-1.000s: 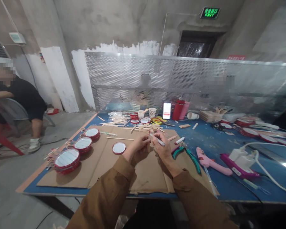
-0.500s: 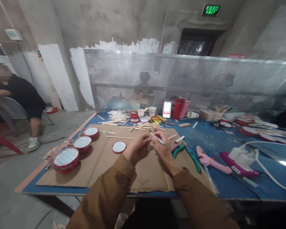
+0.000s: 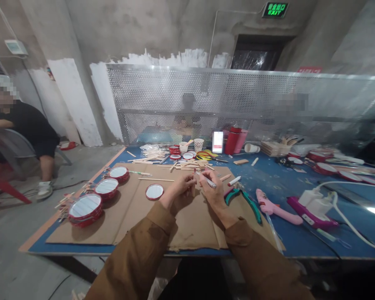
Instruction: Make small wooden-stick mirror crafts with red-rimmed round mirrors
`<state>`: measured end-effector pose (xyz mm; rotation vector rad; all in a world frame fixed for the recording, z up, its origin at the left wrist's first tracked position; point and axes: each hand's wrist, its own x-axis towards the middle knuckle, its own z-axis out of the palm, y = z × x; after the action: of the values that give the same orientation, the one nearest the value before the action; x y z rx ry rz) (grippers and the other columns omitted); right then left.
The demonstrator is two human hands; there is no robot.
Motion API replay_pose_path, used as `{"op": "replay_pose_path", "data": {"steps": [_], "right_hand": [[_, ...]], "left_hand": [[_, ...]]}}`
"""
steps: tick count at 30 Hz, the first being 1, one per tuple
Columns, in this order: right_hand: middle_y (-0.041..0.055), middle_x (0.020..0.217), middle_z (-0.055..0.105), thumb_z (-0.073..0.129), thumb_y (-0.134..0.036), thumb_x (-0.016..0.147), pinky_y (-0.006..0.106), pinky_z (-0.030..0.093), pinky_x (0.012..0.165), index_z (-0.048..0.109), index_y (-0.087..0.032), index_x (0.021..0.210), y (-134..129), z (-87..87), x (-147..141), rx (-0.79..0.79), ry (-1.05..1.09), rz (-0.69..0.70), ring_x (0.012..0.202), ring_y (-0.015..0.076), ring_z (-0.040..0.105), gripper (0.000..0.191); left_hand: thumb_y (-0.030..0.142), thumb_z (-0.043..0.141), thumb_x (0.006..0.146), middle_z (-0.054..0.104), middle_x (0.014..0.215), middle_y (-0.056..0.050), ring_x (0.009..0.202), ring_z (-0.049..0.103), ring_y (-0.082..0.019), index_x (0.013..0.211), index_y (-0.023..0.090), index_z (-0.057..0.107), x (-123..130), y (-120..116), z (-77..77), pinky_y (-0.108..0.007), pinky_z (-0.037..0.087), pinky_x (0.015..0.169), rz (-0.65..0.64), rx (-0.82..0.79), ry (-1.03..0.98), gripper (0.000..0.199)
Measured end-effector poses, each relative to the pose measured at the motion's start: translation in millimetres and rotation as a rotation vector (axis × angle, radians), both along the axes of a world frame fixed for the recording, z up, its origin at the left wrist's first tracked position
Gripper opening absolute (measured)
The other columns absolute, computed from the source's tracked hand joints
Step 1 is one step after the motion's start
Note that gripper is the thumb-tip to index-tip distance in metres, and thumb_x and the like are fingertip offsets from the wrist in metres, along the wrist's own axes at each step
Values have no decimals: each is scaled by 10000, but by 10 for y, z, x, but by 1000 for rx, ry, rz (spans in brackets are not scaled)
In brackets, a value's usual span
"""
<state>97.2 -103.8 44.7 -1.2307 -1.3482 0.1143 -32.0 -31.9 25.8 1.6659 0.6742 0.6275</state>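
Observation:
Over the cardboard sheet (image 3: 193, 229), my right hand (image 3: 213, 189) is closed around a whitish marker pen (image 3: 210, 182), its tip towards my other hand. My left hand (image 3: 183, 189) pinches something small at its fingertips; a thin reddish end shows above them, and the rest is hidden. The two hands are close together, fingertips almost meeting. A small round red-rimmed drum (image 3: 154, 191) with a pale top lies left of my left hand. Just right of my right hand are a red-and-white marker (image 3: 234, 181) and teal-handled pliers (image 3: 250, 204).
Several red drums (image 3: 85, 207) with small sticks attached line the cardboard's left side. Loose wooden sticks (image 3: 187, 166), paper cups (image 3: 198, 145) and a red bottle (image 3: 233, 141) stand behind. A pink glue gun (image 3: 278, 210) and purple power strip (image 3: 312, 214) lie right. A person (image 3: 25, 129) sits far left.
The view has shifted slightly. Both hands keep nearly the same pose, with the marker still in my right hand.

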Motion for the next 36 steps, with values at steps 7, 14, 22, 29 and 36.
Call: {"op": "replay_pose_path", "data": {"steps": [7, 14, 22, 29, 36], "right_hand": [[-2, 650, 595, 519, -348, 839, 282, 440, 640, 526, -218, 724, 4, -11, 8, -28, 24, 71, 612, 153, 539, 174], [4, 662, 602, 522, -353, 832, 288, 446, 653, 541, -220, 739, -7, -4, 16, -28, 2, 57, 645, 164, 554, 163], [14, 693, 611, 509, -344, 821, 284, 448, 651, 532, -214, 727, 0, 0, 9, -32, -19, 68, 638, 159, 549, 162], [16, 689, 620, 505, -347, 817, 284, 453, 643, 541, -215, 734, -6, 15, 2, -12, -51, 40, 633, 161, 543, 160], [13, 689, 619, 517, -348, 814, 278, 451, 631, 548, -215, 744, -19, 34, -4, -7, -58, 57, 630, 160, 542, 153]], "left_hand": [[450, 557, 868, 480, 519, 60, 344, 410, -40, 797, 168, 527, -9, 17, -30, -173, 302, 370, 2, 28, -9, 292], [469, 559, 849, 477, 517, 65, 331, 409, -50, 780, 174, 506, -10, 8, -10, -188, 305, 358, 0, 4, -14, 307], [489, 565, 847, 470, 492, 72, 332, 417, -50, 772, 175, 489, -8, -18, 29, -178, 303, 365, 15, -29, 13, 331], [475, 555, 862, 473, 485, 69, 329, 416, -48, 774, 180, 489, -10, -1, 1, -178, 300, 371, 17, -34, 10, 315], [448, 543, 869, 476, 497, 63, 338, 415, -54, 796, 172, 513, -2, 24, -38, -180, 300, 376, 30, -14, 13, 287]]}}
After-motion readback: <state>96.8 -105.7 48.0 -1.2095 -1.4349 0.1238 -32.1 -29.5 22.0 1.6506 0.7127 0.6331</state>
